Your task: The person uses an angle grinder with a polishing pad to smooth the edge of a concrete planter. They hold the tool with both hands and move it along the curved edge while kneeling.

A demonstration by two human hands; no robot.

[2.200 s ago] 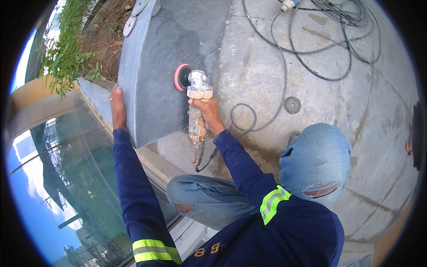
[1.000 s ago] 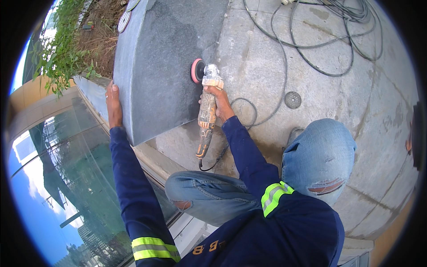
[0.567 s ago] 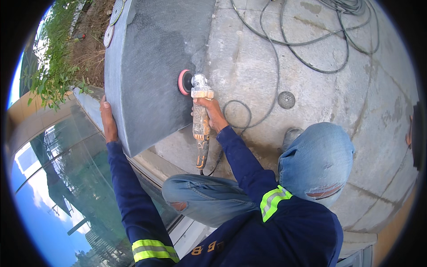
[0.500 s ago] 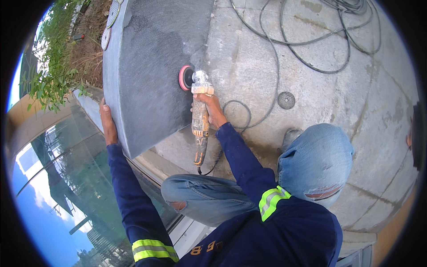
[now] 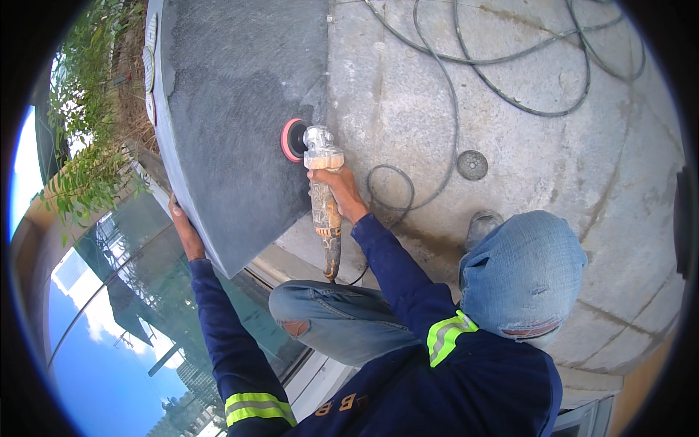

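Note:
My right hand (image 5: 344, 192) is wrapped round the body of a worn, dust-covered orange and grey angle grinder (image 5: 325, 215). The grinder's round pad (image 5: 293, 140), black with a red rim, stands against the face of a dark grey stone slab (image 5: 240, 138). Whether the pad is spinning cannot be made out. Along the slab's left edge, near its lower corner, my left hand (image 5: 188, 231) lies with its fingers stretched out; part of it is hidden at the edge.
A black cable (image 5: 455, 131) runs from the grinder's side over the concrete floor (image 5: 531, 160), with loops at the upper right. A round drain cover (image 5: 472, 165) sits beside it. Pale discs (image 5: 150, 69) rest on the slab's far left edge. Plants (image 5: 95, 138) and reflective glass (image 5: 124, 291) lie left.
The view has shifted and turned a little, moving the slab, cable and drain cover in the picture. My right hand still holds the grinder against the slab; my left hand stays at the edge.

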